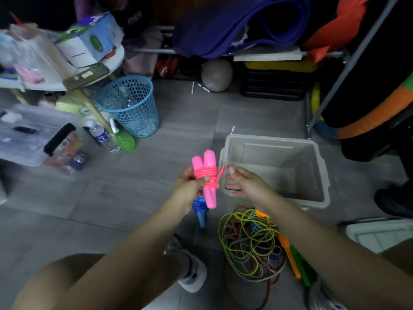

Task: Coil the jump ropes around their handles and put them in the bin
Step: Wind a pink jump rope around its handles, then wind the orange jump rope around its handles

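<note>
My left hand [190, 186] grips the pink jump rope [207, 175], whose two handles stand side by side with the pink cord wound tightly round their middle. My right hand [243, 181] pinches the loose end of the pink cord just right of the handles. Both hands hover at the near left corner of the pale grey bin [310, 193], which looks empty. A blue jump rope [201, 209], coiled on its handles, lies on the floor below my left hand. A tangle of green, brown and blue ropes [250, 242] with orange and green handles [295, 258] lies on the floor near my right forearm.
A blue mesh wastebasket [131, 108] stands at the back left beside a water bottle [104, 137] and a green spray bottle. A clear storage box [26, 135] sits far left under a cluttered table. My shoe [194, 271] is on the grey floor; a metal rack leg [335, 86] rises at right.
</note>
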The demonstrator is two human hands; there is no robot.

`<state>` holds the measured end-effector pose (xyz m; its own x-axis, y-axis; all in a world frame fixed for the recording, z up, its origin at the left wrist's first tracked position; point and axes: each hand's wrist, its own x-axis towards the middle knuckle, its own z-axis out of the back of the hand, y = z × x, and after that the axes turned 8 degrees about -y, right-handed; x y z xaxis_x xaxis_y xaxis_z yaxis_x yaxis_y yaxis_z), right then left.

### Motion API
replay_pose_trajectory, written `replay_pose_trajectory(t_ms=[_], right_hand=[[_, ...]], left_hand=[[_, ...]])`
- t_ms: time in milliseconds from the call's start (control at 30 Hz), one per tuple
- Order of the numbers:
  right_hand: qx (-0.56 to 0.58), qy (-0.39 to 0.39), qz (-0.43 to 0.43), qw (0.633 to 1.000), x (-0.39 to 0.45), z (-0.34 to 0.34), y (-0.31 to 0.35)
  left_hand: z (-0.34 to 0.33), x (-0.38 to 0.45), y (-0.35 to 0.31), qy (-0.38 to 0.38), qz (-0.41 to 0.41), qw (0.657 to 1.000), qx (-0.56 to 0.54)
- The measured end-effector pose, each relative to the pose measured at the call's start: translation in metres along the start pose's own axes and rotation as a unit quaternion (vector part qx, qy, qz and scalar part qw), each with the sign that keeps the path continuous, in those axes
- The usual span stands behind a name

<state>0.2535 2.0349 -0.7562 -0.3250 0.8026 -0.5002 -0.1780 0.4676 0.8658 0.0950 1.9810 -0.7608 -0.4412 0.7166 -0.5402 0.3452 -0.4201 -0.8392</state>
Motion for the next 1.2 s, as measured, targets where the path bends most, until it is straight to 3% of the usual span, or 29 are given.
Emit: replay_pose_trajectory(t_ms=[200,300,467,700,867,1067,1200], right_hand=[[0.014,0.000,-0.076,0.997,0.041,-0.049,-0.058],[0.001,-0.002,-0.130,0.992,0.070,-0.071,-0.097],[-0.120,0.005,-0.141,0.983,0.122,-0.095,-0.169],[-0.290,0.015,-0.049,0.956,0.165,-0.106,-0.235],[-0.236,0.006,-0.082,0.968,0.180,-0.105,-0.268],[-0.201,-0.047,-0.055,0.977,0.188,-0.109,-0.253],[-0.233,-0.031,-0.044,0.971,0.193,-0.106,-0.245]], left_hand=[[0.033,0.046,0.057,-0.076,0.059,0.995,-0.023],[0.049,0.073,0.092,-0.118,0.073,0.990,0.020],[0.067,0.109,0.140,-0.217,0.076,0.968,0.104],[0.091,0.156,0.197,-0.217,0.076,0.952,0.204],[0.090,0.176,0.220,-0.219,0.072,0.957,0.174],[0.079,0.189,0.221,-0.216,0.058,0.962,0.158],[0.072,0.197,0.221,-0.221,0.082,0.953,0.189]])
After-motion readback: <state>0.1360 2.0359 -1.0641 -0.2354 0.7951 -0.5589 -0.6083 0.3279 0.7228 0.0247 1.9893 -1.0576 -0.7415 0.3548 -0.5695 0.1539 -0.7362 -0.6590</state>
